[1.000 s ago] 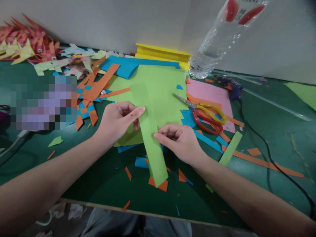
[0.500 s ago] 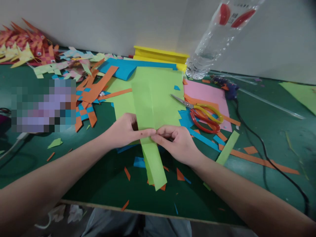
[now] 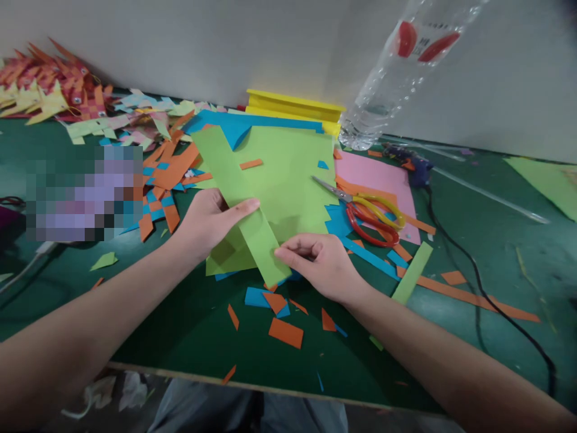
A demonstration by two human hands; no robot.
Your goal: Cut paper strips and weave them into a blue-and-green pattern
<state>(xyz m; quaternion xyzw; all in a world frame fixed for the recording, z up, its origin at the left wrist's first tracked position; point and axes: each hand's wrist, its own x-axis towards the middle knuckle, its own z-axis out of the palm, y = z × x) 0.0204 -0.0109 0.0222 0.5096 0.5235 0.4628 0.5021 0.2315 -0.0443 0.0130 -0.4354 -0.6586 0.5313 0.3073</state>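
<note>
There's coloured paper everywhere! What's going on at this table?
A person is handling a green paper strip with both bare hands. The left hand grips it with the thumb on top; the right hand pinches its edge near the lower end. The strip is over a larger green sheet. Scissors lie to the right, and paper scraps are scattered in front.

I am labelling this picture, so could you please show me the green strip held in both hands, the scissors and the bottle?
Green strip (image 3: 261, 236), head view: on its lower half.
Scissors (image 3: 346, 196), head view: where blades meet handles.
Bottle (image 3: 393, 84), head view: on its clear side.
</note>
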